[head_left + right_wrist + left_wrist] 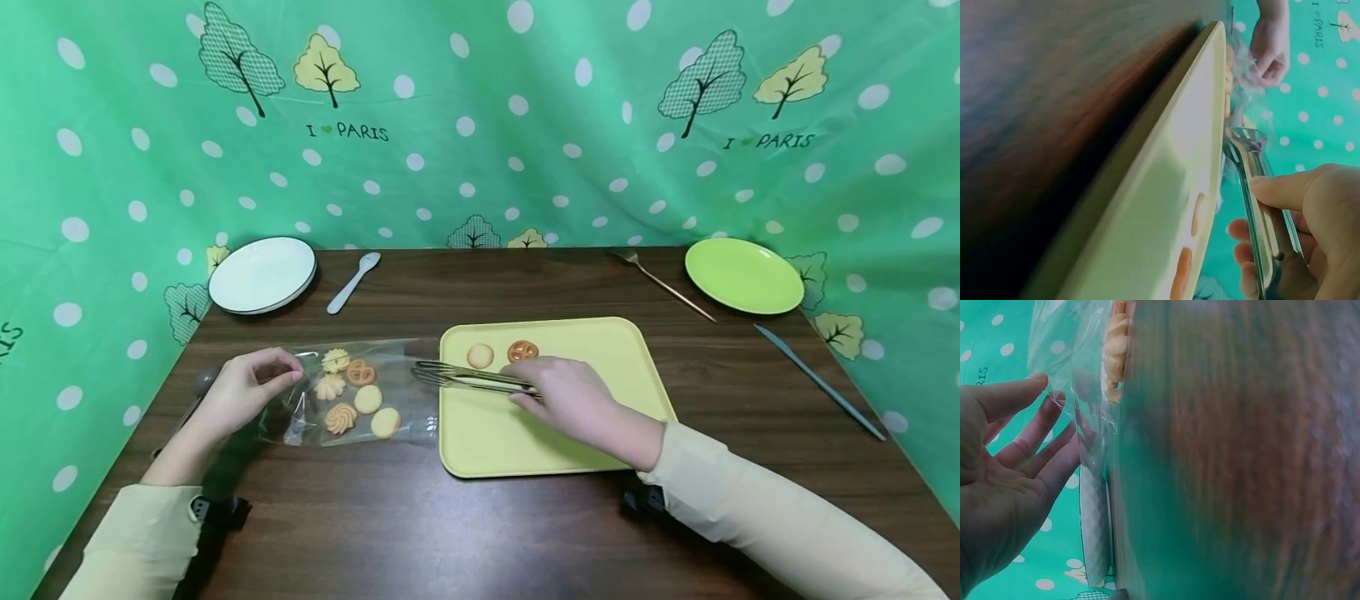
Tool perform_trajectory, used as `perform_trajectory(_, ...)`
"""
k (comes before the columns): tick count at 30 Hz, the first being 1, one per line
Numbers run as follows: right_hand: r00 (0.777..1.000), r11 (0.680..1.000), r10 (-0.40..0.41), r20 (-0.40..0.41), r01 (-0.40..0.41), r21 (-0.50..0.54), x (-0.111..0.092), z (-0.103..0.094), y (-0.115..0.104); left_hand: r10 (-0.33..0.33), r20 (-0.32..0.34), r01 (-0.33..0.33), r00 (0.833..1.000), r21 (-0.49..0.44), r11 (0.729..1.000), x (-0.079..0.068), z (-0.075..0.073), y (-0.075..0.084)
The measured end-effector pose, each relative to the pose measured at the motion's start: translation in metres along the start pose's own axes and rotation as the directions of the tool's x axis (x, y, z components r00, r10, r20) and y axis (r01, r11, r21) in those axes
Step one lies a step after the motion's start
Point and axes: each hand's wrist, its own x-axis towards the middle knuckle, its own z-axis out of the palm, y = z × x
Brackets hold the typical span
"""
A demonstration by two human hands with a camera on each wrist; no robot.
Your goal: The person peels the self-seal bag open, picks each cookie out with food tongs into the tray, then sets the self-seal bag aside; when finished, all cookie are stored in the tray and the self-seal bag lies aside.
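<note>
On the left of the table lies a clear plastic bag (417, 417) with several cookies (367, 399) inside. My left hand (243, 387) pinches the bag's left edge between thumb and fingertip, lifting the film there. Metal tongs (480, 380) are gripped in my right hand (573, 400) over the yellow tray (525, 446), their tips pointing left over the bag's right end. Nothing shows between the tips. A plain round cookie (481, 356) and a pretzel-shaped cookie (522, 350) sit near the tray's back edge. The right wrist view shows the thumb (1279, 189) pressing along the tongs.
At the back left are a white plate (262, 273) and a pale spoon (354, 283). A fork (667, 287), a green plate (744, 275) and a blue knife (821, 383) lie at the right. Beside my left forearm is a dark-headed utensil (206, 381). A green curtain (480, 83) hangs behind.
</note>
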Motion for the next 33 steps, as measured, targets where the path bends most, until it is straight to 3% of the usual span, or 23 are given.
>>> perform_trajectory(4, 0.999, 1.000, -0.027, 0.042, 0.026, 0.010, 0.012, 0.004, -0.009, -0.001, -0.002, 0.001, 1.000, -0.007, 1.000, 0.000, 0.000, 0.001)
perform_trajectory(14, 0.983, 0.983, -0.088, 0.160, 0.060, 0.172, 0.021, 0.014, -0.018, 0.021, -0.004, -0.021, 1.000, 0.004, 1.000, 0.003, 0.000, 0.002)
perform_trajectory(24, 0.976, 0.981, -0.182, 0.124, 0.172, 0.087, 0.018, 0.019, -0.021, 0.015, -0.005, -0.015, 1.000, 0.016, 1.000, 0.001, 0.002, 0.001)
perform_trajectory(33, 0.978, 0.982, -0.175, 0.110, 0.165, 0.094, 0.015, 0.020, -0.021, 0.014, -0.010, -0.013, 1.000, 0.012, 1.000, 0.000, 0.002, 0.001)
